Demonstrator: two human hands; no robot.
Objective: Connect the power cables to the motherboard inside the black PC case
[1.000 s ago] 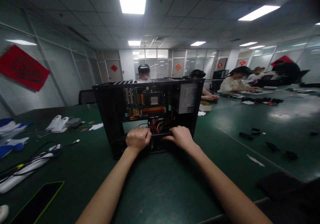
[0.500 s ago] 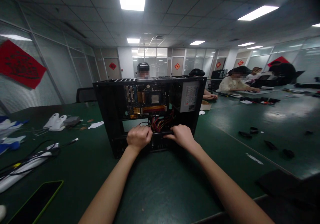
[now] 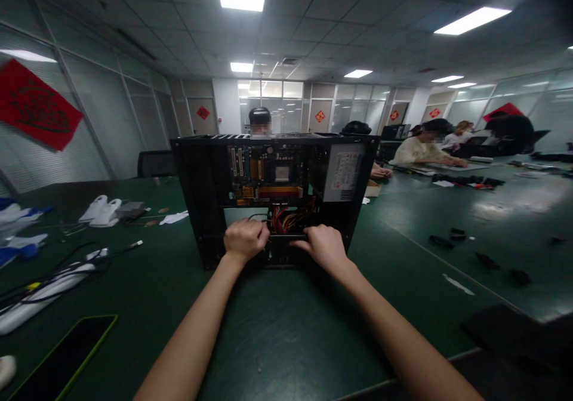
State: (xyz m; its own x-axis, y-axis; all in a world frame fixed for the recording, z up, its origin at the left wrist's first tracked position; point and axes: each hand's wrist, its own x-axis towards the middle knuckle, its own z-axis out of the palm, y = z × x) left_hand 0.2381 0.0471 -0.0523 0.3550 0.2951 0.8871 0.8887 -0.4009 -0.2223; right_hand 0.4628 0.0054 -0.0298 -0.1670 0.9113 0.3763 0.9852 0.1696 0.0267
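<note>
An open black computer case (image 3: 197, 198) stands upright on the green table (image 3: 286, 329) in front of me. Inside it I see a motherboard (image 3: 264, 177), a grey power supply (image 3: 344, 177) and a bundle of red and yellow cables (image 3: 290, 217). My left hand (image 3: 244, 240) is curled into a fist at the case's lower front bar, left of the cables. My right hand (image 3: 323, 247) rests on the same bar to the right, fingers bent over its edge. What the fingers grip is hidden.
A phone with a green rim (image 3: 62, 362) lies at the near left. White and black cables (image 3: 49, 281) and white parts (image 3: 101, 210) lie further left. Small black pieces (image 3: 486, 261) are scattered on the right. Several people sit at tables behind the case.
Both hands stay at the case's lower bar. The view has shifted slightly, and the case sits a little higher and more centred.
</note>
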